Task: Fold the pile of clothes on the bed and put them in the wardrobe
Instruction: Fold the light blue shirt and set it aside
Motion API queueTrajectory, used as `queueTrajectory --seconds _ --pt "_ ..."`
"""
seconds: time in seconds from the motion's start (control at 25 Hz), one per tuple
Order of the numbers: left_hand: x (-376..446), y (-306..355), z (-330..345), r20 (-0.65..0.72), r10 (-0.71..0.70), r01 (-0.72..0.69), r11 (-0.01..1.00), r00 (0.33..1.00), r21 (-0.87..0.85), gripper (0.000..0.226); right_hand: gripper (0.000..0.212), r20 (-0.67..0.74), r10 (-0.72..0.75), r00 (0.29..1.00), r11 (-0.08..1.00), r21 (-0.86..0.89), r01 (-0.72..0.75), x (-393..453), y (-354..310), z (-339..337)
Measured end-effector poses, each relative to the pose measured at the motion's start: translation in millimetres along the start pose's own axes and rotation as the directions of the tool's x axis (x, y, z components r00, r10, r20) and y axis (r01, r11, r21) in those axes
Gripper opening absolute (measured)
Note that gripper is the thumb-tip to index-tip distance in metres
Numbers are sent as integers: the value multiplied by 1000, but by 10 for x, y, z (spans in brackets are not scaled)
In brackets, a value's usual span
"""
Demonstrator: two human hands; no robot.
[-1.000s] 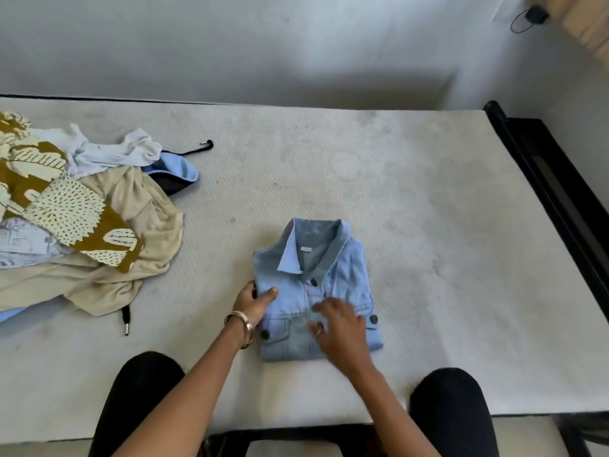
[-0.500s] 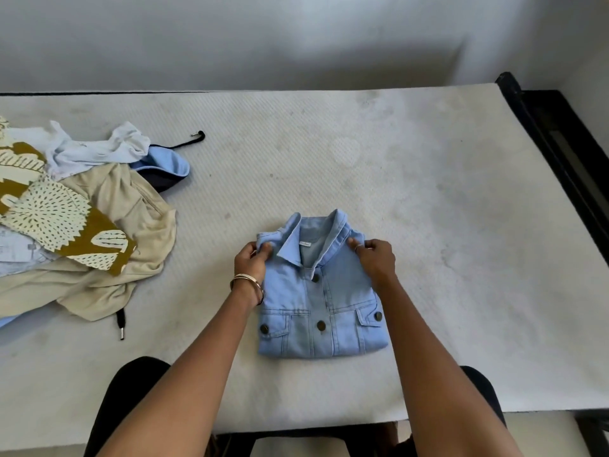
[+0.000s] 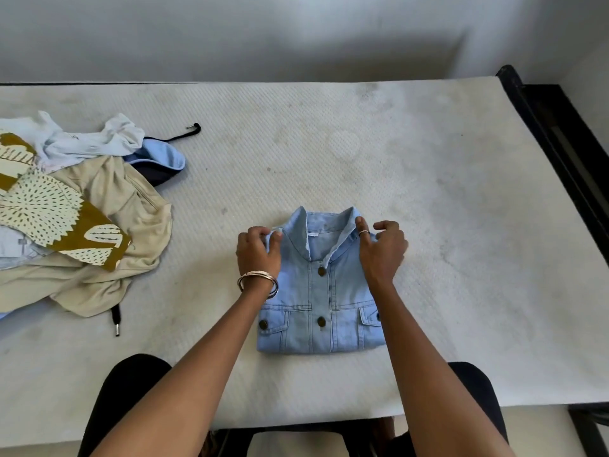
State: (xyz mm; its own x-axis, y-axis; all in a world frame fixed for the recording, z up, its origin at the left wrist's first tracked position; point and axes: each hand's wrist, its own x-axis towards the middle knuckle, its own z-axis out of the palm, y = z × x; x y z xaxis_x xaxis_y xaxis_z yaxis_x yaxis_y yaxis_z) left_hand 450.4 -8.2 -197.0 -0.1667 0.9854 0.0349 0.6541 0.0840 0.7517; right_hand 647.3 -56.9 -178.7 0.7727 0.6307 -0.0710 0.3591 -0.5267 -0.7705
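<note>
Denim shirt (image 3: 321, 291) folded on mattress (image 3: 428, 225), shoulders in left grip (image 3: 258, 250) and right grip (image 3: 382, 249)

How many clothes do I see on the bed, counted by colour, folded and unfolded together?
Light blue denim shirt, folded: 1
White garment: 1
Beige garment: 1
Mustard and cream patterned garment: 1
Blue and navy garment: 1
Pale blue garment, mostly hidden: 1
Total: 6 visible; more may be buried.
</note>
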Motion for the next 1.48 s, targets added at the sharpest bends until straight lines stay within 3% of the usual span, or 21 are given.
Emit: queueTrajectory --seconds 0.08,0.12,0.2,0.24,0.32,0.4,0.48,0.52,0.56,0.64,0.72,0.76,0.84,0.92,1.08,1.16,1.24,1.28,1.36,1.4,1.48 --pt "47 235 32 -89 183 -172 978 979 115 38 62 58 -27 998 1000 8 26 24 -124 29" --pt "97 388 52 -36 224 -215 963 974 161 43 59 112 -6 994 1000 5 5 58 -179 41" --pt "216 680 132 273 41 -94 979 961 183 56 47 280 99 955 990 68 -122 128 -260 62" --pt "268 756 204 424 -91 -7 974 901 225 65 44 337 114 935 979 121 -163 159 -269 68" --pt "318 789 303 514 -227 82 954 827 288 67 44 372 88 924 957 227 -183 190 -195 79" --pt "362 684 291 428 -309 275 951 850 140 46 42 381 135 915 881 376 -287 208 -57 78" --pt "367 460 248 401 -420 536 809 814 -242 40 41 416 287 863 746 467 -474 223 133 79" --pt "330 322 202 425 -436 593 711 794 -378 43 42 432 341 835 704 471 -531 231 194 81" --pt "290 185 154 440 -410 586 697 799 -415 47 43 438 354 826 709 451 -543 236 222 90" --pt "237 4 77 482 -261 438 847 836 -301 57 50 412 257 874 852 330 -406 236 192 138" --pt "275 24 71 524 -111 163 985 844 -54 71 53 329 91 940 984 113 -135 204 96 188" --pt "311 84 95 515 -33 -7 997 857 76 75 52 260 25 965 999 14 -29 200 65 212" --pt "353 223 141 461 121 -286 907 879 308 68 46 162 -77 984 988 -122 98 203 20 209" --pt "459 333 203 375 178 -323 872 910 367 47 41 201 -94 975 980 -154 127 299 11 216" --pt "750 500 333 417 -119 -73 907 901 415 51 45 315 60 947 975 -223 13 569 -92 193" --pt "795 573 358 391 -195 -8 887 899 462 41 29 400 82 913 951 -307 49 654 -150 232" --pt "828 560 354 310 -345 221 901 886 374 33 14 416 55 908 971 -232 47 721 -89 295" --pt "856 511 328 314 -456 389 886 833 253 33 13 411 67 909 993 -113 -22 728 -37 309" --pt "906 424 231 435 -602 677 735 670 -25 41 17 410 142 901 965 147 -219 709 54 304" --pt "920 406 190 495 -630 753 652 599 -82 42 18 416 161 895 939 214 -268 692 81 300" --pt "932 408 161 532 -616 764 637 582 -98 29 18 431 144 891 937 230 -263 682 104 296"
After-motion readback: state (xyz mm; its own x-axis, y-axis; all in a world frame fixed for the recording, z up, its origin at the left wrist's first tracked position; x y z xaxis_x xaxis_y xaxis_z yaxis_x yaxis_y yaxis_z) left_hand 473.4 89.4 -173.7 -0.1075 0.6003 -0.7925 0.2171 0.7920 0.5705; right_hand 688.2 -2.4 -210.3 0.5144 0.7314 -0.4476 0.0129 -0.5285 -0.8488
